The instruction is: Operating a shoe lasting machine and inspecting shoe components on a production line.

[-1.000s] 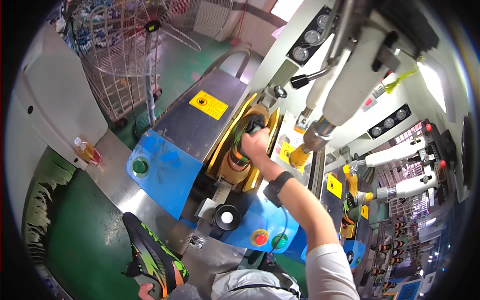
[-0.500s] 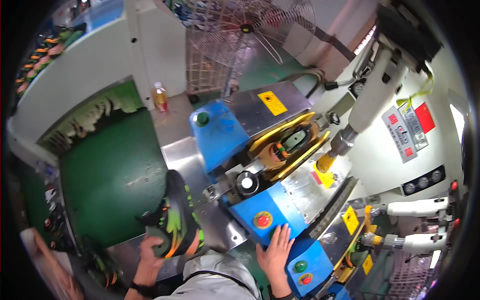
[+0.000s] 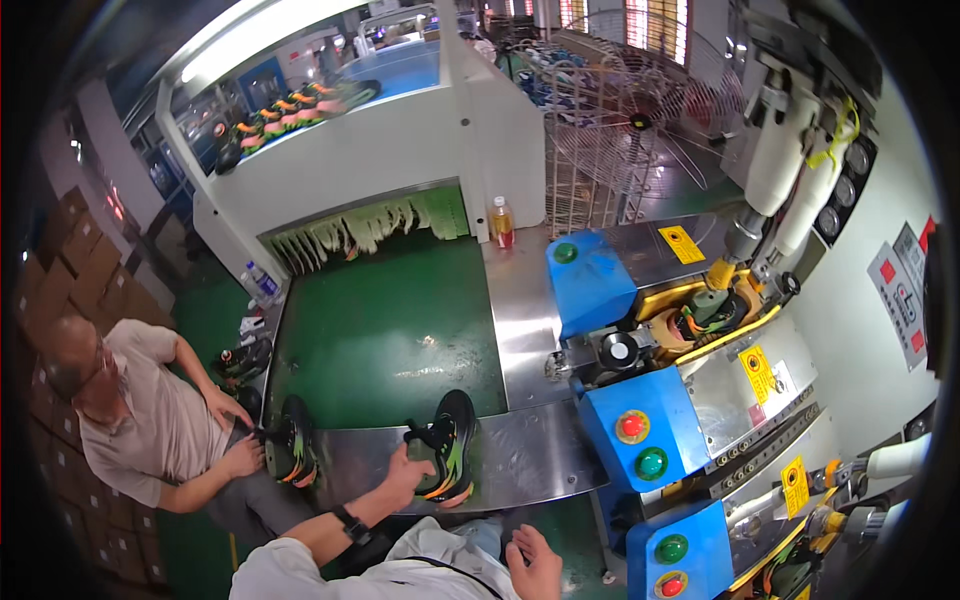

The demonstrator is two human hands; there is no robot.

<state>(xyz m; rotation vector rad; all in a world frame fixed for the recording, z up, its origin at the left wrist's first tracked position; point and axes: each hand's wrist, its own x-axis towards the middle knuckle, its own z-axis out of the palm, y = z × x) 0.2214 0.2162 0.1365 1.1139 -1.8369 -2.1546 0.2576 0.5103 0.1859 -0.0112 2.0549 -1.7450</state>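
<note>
A black sneaker (image 3: 456,445) with green and orange trim stands on the steel ledge (image 3: 540,450) at the front of the green belt. My left hand (image 3: 405,476) grips it at the ankle opening; some fingers are hidden. My right hand (image 3: 533,563) is low in front of me, empty, its fingers loosely bent and apart. Right of it is a blue control box (image 3: 640,415) with a red and a green button. Behind that box, another sneaker (image 3: 712,312) lies in the press between yellow-edged side pads, with a yellow-tipped press head (image 3: 722,272) down at it.
A co-worker (image 3: 150,420) sits at the left, hands by another sneaker (image 3: 290,445). Behind the green belt (image 3: 400,330) stands a white tunnel housing (image 3: 350,150) with a fringe curtain. A bottle (image 3: 502,222) stands beside it. A second blue control box (image 3: 680,550) is at the lower right.
My right hand has come off the blue control box and back toward my body. The press head has moved over the sneaker in the press. My view has swung left; my left hand still holds its sneaker.
</note>
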